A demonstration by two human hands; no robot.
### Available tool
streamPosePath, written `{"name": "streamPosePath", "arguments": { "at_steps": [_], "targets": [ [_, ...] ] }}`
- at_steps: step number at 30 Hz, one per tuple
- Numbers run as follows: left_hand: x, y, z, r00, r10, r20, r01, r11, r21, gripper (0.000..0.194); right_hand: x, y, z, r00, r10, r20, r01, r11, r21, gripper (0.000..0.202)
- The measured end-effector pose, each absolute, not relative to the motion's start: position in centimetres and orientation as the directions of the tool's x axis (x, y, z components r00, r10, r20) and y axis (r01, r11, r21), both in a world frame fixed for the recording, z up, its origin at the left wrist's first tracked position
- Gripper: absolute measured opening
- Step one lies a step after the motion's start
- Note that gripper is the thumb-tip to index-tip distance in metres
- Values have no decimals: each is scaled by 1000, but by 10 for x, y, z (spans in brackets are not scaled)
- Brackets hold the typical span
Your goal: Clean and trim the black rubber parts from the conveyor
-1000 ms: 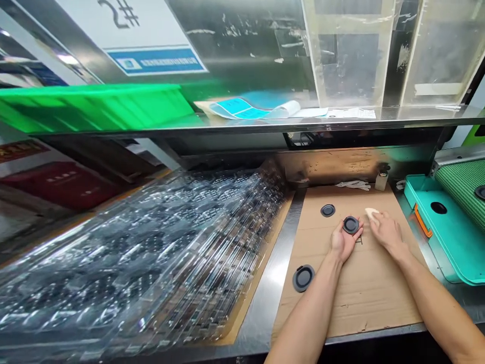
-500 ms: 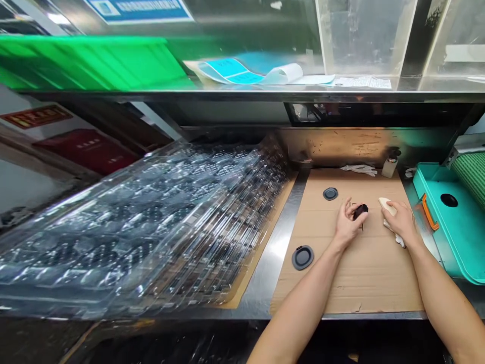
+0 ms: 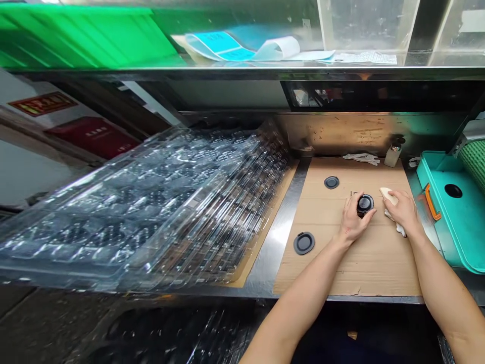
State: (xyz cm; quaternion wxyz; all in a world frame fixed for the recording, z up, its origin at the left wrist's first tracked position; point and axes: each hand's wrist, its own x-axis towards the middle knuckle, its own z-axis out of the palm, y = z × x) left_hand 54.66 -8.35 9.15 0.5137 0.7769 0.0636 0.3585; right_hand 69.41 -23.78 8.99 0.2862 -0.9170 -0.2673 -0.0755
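My left hand [image 3: 354, 220] grips a small round black part [image 3: 365, 203] over the cardboard sheet [image 3: 364, 268], its circular face turned up. Just to the right, my right hand [image 3: 403, 208] is closed on a cream-coloured pad [image 3: 389, 196]. A crumpled white cloth [image 3: 400, 228] lies under and beside that hand. Two flat dark grey round pieces rest on the cardboard left of my hands: a smaller one [image 3: 331, 182] farther back and a larger one [image 3: 303, 243] nearer the front.
Stacked clear plastic trays [image 3: 151, 202] cover the left side. A teal bin [image 3: 454, 217] with an orange latch [image 3: 432, 202] stands at right. Behind the cardboard are a small bottle [image 3: 392, 154] and white gloves [image 3: 361, 158]. A metal shelf [image 3: 242, 74] runs above.
My left hand has turned the black part so its round face shows upward, and moved slightly right. The whole view has shifted a little. The right hand keeps its grip on the pad.
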Motion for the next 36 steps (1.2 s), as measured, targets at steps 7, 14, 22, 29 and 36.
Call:
{"name": "streamPosePath", "arguments": {
  "at_steps": [7, 14, 22, 29, 36],
  "targets": [
    [541, -91, 114, 772, 487, 408, -307, -277, 911, 40, 711, -240, 81, 882, 333, 333, 466, -716, -520, 47],
    [525, -15, 114, 820, 547, 168, -24, -261, 965, 37, 711, -238, 75, 892, 316, 323, 448, -711, -542, 46],
    [593, 68, 133, 747, 664, -15, 438, -476, 762, 23, 707, -230, 65, 887, 335, 316, 459, -703, -544, 43],
    [594, 74, 142, 773, 634, 27, 568, -711, 415, 29, 687, -217, 68, 913, 310, 264, 407, -693, -595, 38],
    [680, -73, 213, 912, -28, 408, -147, -954, 263, 46, 683, -213, 67, 933, 297, 202, 356, -695, -624, 37]
  ]
}}
